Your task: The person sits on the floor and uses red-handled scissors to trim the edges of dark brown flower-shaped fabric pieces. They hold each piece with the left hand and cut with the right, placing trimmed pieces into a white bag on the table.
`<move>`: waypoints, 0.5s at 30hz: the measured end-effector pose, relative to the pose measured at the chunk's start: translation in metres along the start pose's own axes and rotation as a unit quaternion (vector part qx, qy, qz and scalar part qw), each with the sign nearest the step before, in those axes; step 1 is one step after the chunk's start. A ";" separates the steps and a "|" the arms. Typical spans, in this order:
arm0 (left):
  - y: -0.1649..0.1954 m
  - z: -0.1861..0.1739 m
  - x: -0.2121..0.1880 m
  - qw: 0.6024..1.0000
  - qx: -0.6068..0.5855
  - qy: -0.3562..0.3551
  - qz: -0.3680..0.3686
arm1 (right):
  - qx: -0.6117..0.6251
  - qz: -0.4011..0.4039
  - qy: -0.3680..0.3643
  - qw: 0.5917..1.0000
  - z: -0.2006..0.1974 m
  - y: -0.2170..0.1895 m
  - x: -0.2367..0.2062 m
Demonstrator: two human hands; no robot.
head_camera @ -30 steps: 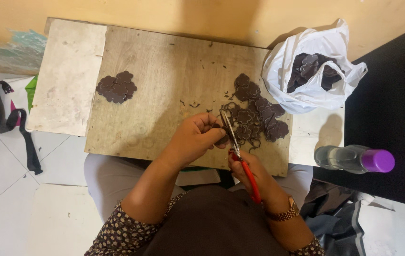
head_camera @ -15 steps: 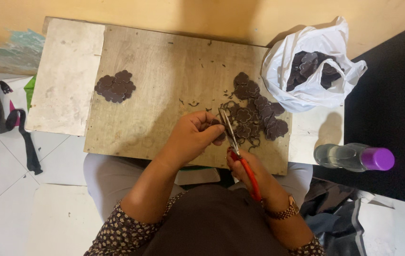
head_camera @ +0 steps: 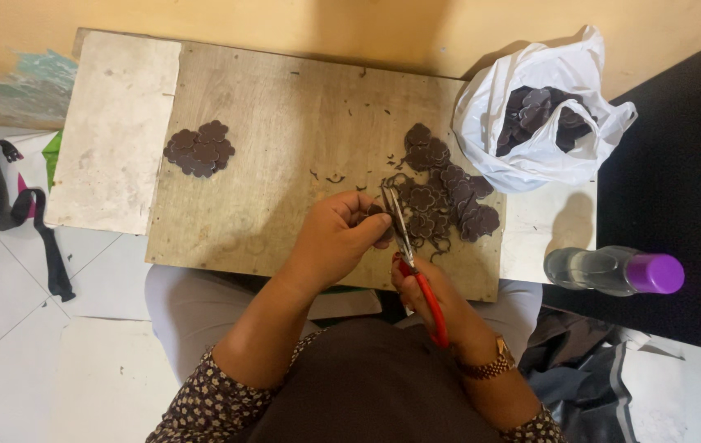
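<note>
My left hand (head_camera: 335, 238) pinches a small brown flower-shaped piece (head_camera: 376, 212) at the fingertips, over the wooden surface (head_camera: 285, 148). My right hand (head_camera: 432, 295) grips red-handled scissors (head_camera: 406, 246), blades up against that piece. Just right of the blades lies a pile of uncut brown flower shapes (head_camera: 445, 201) with trimmings around. A smaller stack of brown shapes (head_camera: 200, 149) sits well apart at the board's left. White plastic bag (head_camera: 531, 160) holding more pieces at top right; clear bottle with purple cap (head_camera: 613, 271) lies right of the board. Gold watch (head_camera: 488, 367) on right wrist.
</note>
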State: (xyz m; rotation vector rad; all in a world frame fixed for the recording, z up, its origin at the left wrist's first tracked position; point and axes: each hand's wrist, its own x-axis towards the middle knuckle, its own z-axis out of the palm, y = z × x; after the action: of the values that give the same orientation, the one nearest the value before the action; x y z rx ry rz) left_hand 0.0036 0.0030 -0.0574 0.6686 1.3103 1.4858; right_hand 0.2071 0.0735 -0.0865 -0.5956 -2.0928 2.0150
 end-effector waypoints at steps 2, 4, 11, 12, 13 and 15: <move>0.001 0.000 0.000 1.000 -0.003 -0.001 -0.009 | 0.004 0.003 0.000 1.000 0.000 0.001 0.000; 0.001 0.000 0.000 1.000 -0.004 -0.003 -0.011 | 0.008 0.004 -0.002 1.000 0.000 0.001 0.000; -0.002 -0.001 0.001 1.000 -0.013 -0.006 -0.006 | 0.018 0.010 -0.001 1.000 0.000 0.001 -0.001; -0.003 -0.001 0.001 1.000 -0.019 -0.008 -0.005 | 0.017 0.000 -0.001 1.000 0.000 0.001 -0.001; -0.003 -0.001 0.001 1.000 -0.014 -0.007 -0.006 | 0.018 0.004 0.002 1.000 0.000 0.001 -0.001; -0.005 -0.002 0.002 1.000 -0.003 -0.003 -0.009 | 0.021 0.012 0.007 1.000 0.000 0.002 -0.001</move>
State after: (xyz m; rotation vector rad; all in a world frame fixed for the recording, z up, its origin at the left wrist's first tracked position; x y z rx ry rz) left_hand 0.0026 0.0032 -0.0627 0.6565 1.3038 1.4708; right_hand 0.2083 0.0727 -0.0888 -0.6295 -2.0394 2.0560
